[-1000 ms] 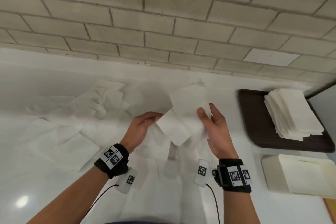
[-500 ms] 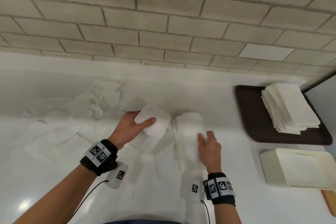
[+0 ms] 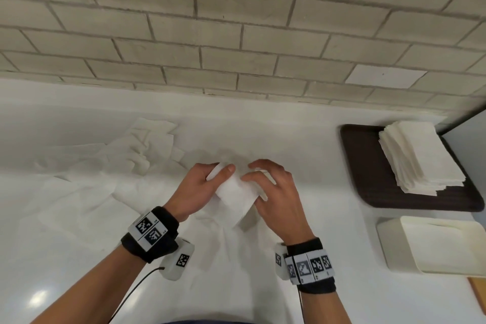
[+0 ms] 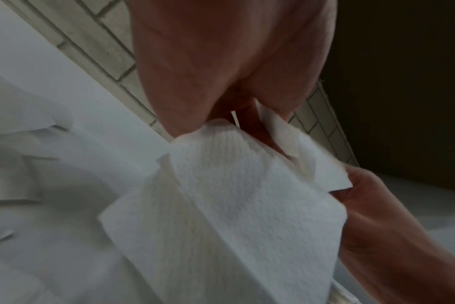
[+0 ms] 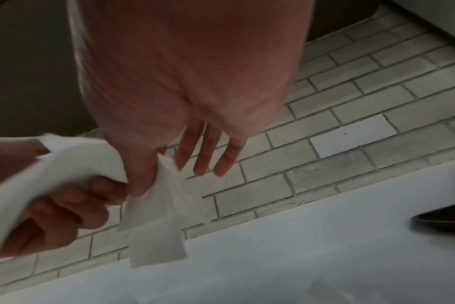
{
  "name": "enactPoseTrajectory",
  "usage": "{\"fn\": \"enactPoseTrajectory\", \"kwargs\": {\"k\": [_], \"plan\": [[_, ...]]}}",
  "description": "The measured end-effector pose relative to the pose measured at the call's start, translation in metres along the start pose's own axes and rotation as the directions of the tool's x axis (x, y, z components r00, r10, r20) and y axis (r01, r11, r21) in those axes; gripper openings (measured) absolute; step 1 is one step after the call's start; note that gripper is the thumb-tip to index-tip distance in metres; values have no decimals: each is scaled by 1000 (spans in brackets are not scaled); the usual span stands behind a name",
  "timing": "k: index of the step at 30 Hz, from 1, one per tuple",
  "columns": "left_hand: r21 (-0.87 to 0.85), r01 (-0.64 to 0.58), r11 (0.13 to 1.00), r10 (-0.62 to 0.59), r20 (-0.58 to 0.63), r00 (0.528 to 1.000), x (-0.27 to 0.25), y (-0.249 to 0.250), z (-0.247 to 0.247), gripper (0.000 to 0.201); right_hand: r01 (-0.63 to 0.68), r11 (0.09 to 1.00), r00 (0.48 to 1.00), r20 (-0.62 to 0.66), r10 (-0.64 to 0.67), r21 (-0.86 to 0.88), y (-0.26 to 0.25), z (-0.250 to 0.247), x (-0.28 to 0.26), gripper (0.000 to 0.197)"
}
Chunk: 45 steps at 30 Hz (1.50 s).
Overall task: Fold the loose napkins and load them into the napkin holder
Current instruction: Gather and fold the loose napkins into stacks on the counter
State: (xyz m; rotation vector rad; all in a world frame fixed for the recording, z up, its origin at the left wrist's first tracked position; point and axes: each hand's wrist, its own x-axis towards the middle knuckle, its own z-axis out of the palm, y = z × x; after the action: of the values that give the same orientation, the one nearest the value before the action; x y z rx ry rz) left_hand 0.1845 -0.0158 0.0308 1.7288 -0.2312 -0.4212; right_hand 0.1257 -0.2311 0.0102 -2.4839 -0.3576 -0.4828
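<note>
At frame centre, the left hand [image 3: 196, 187] pinched the folded napkin [image 3: 235, 196]; the right hand [image 3: 273, 192] apparently pinched its other end, remaining fingers extended. Light, limp paper: hold by the edges.

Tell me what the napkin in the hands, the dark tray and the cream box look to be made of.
Napkin: soft paper tissue, matte; embossed grain shows.
Dark tray: dark brown, matte, faintly ribbed; probably plastic or woven, unclear.
Cream box: smooth, rounded corners, slight sheen; likely plastic.
</note>
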Motion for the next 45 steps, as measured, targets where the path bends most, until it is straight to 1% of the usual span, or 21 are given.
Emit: {"fn": "enactPoseTrajectory", "kwargs": {"k": [4,6,8,12,15,17,19,21,23,25,26,28,30,32,33,35,38,40,42,43,45], "plan": [[-48,-10,999,9,-30,1000,-5,4,-11,66,-129,945,991,21,129,301,10,-2,-4,41],[-98,52,994,-54,-23,998,-7,8,-15,89,-270,854,962,82,262,444,9,-2,-10,27],[-182,97,979,-98,4,995,-6,14,-13,95,-406,709,904,136,406,576,9,-1,-17,23],[-276,120,954,-93,109,990,0,26,1,82,-474,446,828,212,519,759,17,-4,-34,50],[-134,56,989,-51,40,998,6,26,7,41,-496,215,754,294,588,842,27,-4,-49,53],[9,-8,1000,8,-7,1000,9,16,5,17,-475,5,677,362,641,880,37,-4,-59,45],[97,-12,995,16,-33,999,9,3,-2,15,-498,-65,604,399,690,865,46,-7,-65,25],[142,-3,990,10,-51,999,8,-10,-10,18,-613,39,534,377,757,789,58,-7,-71,27],[182,16,983,-5,-62,998,7,-23,-17,19,-765,252,489,279,827,593,69,-5,-76,28],[198,46,979,-32,-76,997,5,-32,-22,19,-829,409,504,192,842,381,77,-3,-79,21],[200,62,978,-46,-84,995,4,-36,-24,20,-825,475,536,156,830,306,77,-4,-78,21],[193,82,978,-64,-98,993,2,-40,-25,20,-751,628,649,49,759,203,74,-9,-75,25],[165,70,984,-54,-100,994,0,-41,-25,20,-581,789,800,-37,599,202,68,-19,-71,23],[111,48,993,-38,-91,995,-1,-37,-21,22,-384,897,917,-21,397,218,62,-32,-70,20],[78,35,996,-28,-85,996,-1,-34,-19,24,-310,929,950,19,312,204,60,-38,-70,21],[13,1,1000,0,-68,998,-1,-26,-13,27,-240,958,969,103,226,158,65,-43,-81,30],[-69,-48,996,45,-47,998,2,-17,-3,30,-268,962,942,224,249,56,79,-41,-108,55],[-118,-60,991,57,-30,998,5,-13,8,31,-307,951,918,258,302,-22,82,-38,-120,59],[-164,-59,985,60,2,998,7,-8,22,33,-351,935,917,183,355,-55,73,-41,-123,51],[-186,-59,981,64,22,998,8,-6,30,35,-403,915,910,110,400,5,64,-45,-119,43],[-228,-69,971,85,61,995,8,-2,50,40,-505,802,841,-25,540,320,39,-54,-104,25]]}}
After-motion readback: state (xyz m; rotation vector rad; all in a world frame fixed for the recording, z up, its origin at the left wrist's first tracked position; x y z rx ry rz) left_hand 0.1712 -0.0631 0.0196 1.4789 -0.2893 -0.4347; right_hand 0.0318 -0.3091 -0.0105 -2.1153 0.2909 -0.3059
